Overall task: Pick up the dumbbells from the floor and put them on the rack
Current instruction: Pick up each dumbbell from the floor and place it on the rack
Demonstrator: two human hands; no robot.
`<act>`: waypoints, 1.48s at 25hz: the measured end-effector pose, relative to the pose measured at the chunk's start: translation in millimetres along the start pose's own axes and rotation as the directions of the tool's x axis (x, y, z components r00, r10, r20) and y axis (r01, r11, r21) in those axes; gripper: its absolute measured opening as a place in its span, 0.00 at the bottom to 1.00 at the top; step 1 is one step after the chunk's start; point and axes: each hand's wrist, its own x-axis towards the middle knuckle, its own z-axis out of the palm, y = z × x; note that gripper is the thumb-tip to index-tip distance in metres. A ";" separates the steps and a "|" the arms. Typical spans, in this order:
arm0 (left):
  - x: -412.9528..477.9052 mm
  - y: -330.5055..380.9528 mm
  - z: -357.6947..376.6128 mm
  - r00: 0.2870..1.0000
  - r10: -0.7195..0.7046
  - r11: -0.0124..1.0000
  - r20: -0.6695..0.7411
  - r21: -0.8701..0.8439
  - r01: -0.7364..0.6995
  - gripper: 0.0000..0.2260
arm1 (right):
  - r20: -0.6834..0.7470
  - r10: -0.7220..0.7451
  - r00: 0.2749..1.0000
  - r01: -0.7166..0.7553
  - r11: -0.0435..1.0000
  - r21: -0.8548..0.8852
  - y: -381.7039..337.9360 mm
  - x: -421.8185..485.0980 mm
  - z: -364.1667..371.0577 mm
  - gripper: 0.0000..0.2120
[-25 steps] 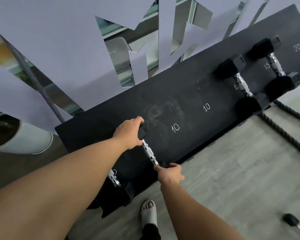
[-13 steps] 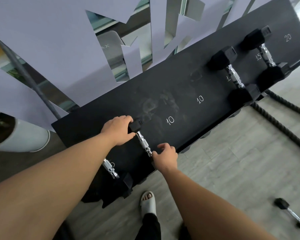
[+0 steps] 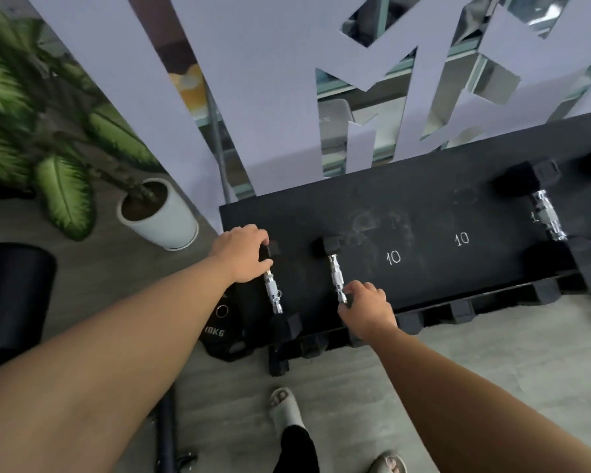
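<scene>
The black rack (image 3: 430, 213) runs from centre to the right edge, marked with white "10" labels. Two small dumbbells with chrome handles lie on its left end. My left hand (image 3: 241, 256) grips the far black head of the left dumbbell (image 3: 273, 295). My right hand (image 3: 365, 307) holds the near end of the second dumbbell (image 3: 335, 274), whose far head rests on the rack. A larger dumbbell (image 3: 546, 216) lies on the rack at the right.
A potted plant in a white pot (image 3: 161, 213) stands left of the rack. A black cylinder (image 3: 11, 295) sits at the far left. A 10 kg plate (image 3: 219, 332) leans under the rack's left end. My sandalled feet (image 3: 284, 404) stand on the grey floor.
My left hand left the second dumbbell's far head and moved left onto the leftmost dumbbell's far head. My right hand stays at the second dumbbell's near end. The view swung left.
</scene>
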 end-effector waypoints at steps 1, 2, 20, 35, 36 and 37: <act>-7.6 -3.7 0.5 1.000 -0.016 1.000 -0.008 -0.003 0.016 0.21 | 0.013 -0.026 1.000 0.026 1.000 -0.011 -4.3 -4.9 4.0 0.19; -13.3 -6.7 2.6 1.000 -0.022 1.000 -0.015 -0.001 0.022 0.22 | 0.026 -0.050 0.998 0.051 0.999 -0.018 -8.5 -9.1 8.4 0.19; 71.6 -63.5 88.2 0.962 0.258 0.966 0.091 -0.029 -0.256 0.39 | 0.063 0.177 0.982 -0.182 0.978 0.105 -86.6 13.1 141.3 0.29; 119.6 -81.3 129.3 0.949 0.302 0.953 0.093 -0.026 -0.301 0.38 | 0.012 0.438 0.899 -0.414 0.841 0.349 -103.3 26.3 198.7 0.54; 121.6 -82.1 131.1 0.947 0.308 0.951 0.092 -0.011 -0.308 0.38 | 0.007 0.450 0.893 -0.422 0.831 0.362 -102.4 26.6 201.7 0.56; 123.9 -82.7 132.0 0.944 0.317 0.948 0.095 0.003 -0.319 0.39 | -0.001 0.462 0.887 -0.425 0.818 0.386 -101.8 25.7 205.0 0.57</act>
